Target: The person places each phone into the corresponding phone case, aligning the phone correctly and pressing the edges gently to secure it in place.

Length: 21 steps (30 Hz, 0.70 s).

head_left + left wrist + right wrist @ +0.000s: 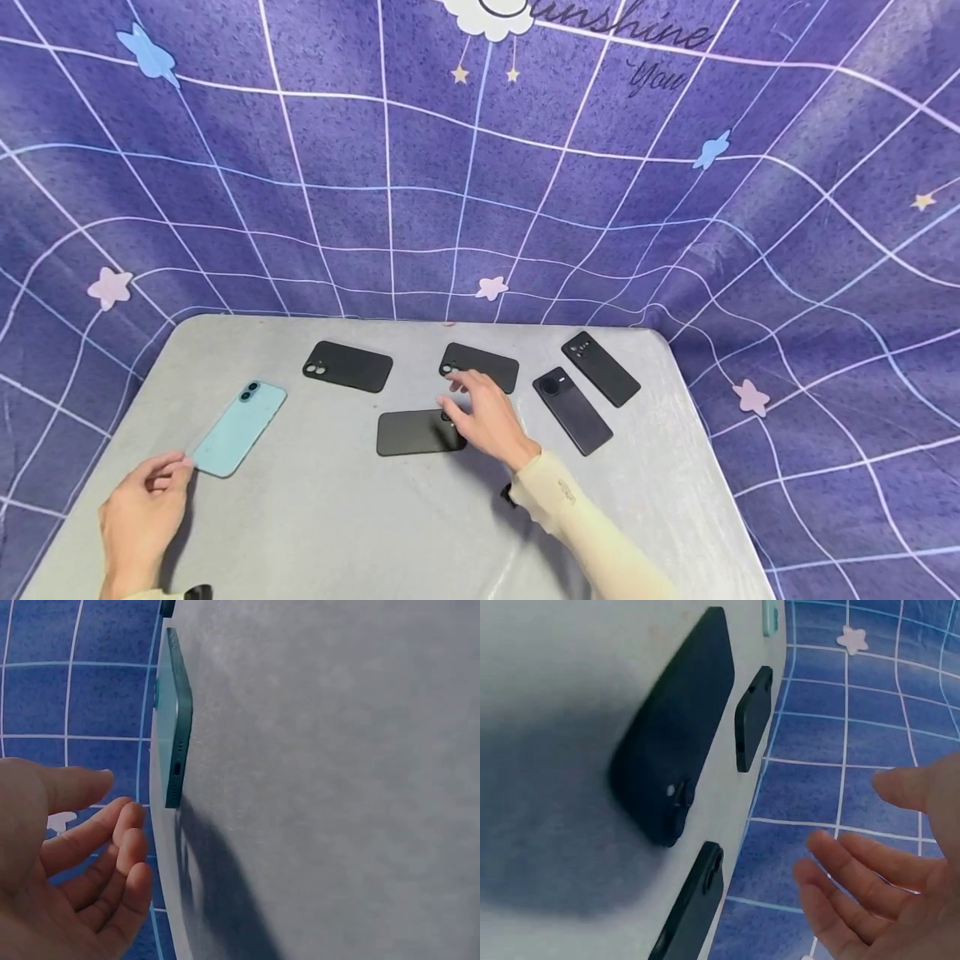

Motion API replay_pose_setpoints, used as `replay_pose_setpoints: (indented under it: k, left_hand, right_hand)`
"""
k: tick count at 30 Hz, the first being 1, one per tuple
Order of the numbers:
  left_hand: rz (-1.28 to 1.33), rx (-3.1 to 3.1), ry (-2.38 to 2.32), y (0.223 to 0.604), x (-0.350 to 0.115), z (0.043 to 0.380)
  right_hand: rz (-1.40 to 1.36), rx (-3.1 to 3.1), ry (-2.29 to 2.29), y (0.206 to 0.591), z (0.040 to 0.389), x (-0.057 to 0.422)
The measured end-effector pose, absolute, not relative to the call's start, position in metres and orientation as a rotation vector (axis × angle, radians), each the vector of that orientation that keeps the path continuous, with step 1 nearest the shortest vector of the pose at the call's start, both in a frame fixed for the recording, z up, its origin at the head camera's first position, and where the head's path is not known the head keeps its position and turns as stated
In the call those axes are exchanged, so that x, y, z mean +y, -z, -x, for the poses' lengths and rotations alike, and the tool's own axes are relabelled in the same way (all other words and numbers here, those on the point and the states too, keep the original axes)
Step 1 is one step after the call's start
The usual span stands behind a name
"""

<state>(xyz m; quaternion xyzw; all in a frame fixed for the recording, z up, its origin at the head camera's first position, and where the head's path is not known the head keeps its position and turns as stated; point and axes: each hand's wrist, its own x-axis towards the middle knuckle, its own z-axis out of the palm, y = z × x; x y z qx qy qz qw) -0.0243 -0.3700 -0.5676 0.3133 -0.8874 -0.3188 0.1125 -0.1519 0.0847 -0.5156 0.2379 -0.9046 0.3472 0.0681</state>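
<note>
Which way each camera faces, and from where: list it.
Head: on the person's head, facing forward and down over the table; left hand, right hand and cream sleeves show.
Left wrist: on that wrist, facing the teal smartphone; only the left hand shows.
Right wrist: on that wrist, facing a black smartphone; only the right hand shows.
Shared: the head and left wrist views both show the teal smartphone.

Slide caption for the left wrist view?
Left hand near the port end of a teal smartphone on a grey tabletop.

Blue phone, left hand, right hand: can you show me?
Blue phone (240,429), head view: middle of its back.
Left hand (141,512), head view: back of the hand.
Right hand (492,418), head view: back of the hand.
</note>
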Motion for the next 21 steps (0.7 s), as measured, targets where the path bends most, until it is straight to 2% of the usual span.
replay_pose_setpoints:
  k: [9, 21]
  left_hand:
    - [-0.736, -2.714, 0.919, 0.565, -0.382, 0.04]
    - [-0.717, -2.924, 0.973, 0.56, -0.386, 0.059]
  right_hand:
    - [-0.807, -2.852, -1.044, 0.521, 0.192, 0.047]
    - [-0.944, -3.011, -0.78, 0.525, 0.231, -0.006]
